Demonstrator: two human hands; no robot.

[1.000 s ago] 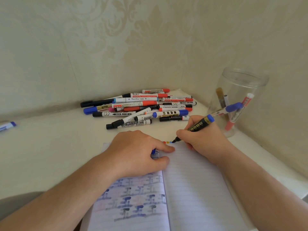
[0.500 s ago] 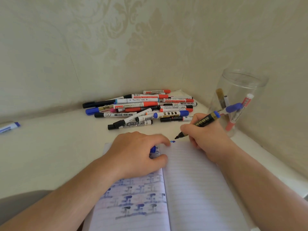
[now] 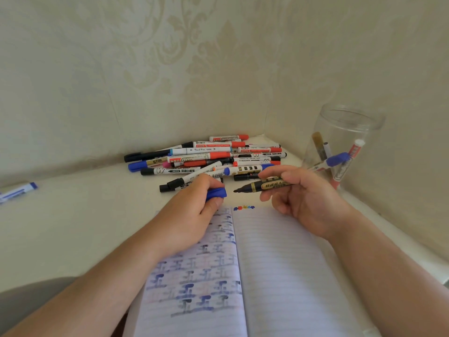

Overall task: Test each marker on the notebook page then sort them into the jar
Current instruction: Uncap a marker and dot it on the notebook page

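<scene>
Cream table (image 3: 73,227), right hand (image 3: 308,203) pinching uncapped marker (image 3: 262,186), left hand (image 3: 192,210) gripping blue cap (image 3: 216,193) over notebook (image 3: 279,263)

L hand (image 3: 194,210) + R hand (image 3: 303,200): curled grips.

Open worktop on my left, clutter ahead and right.

The marker pile (image 3: 206,159) fills the far corner just beyond my left hand (image 3: 192,210); the jar (image 3: 345,147) stands by the wall close behind my right hand (image 3: 303,200). Bare worktop (image 3: 80,215) lies to the left, with one stray marker (image 3: 18,192) at its edge.
</scene>
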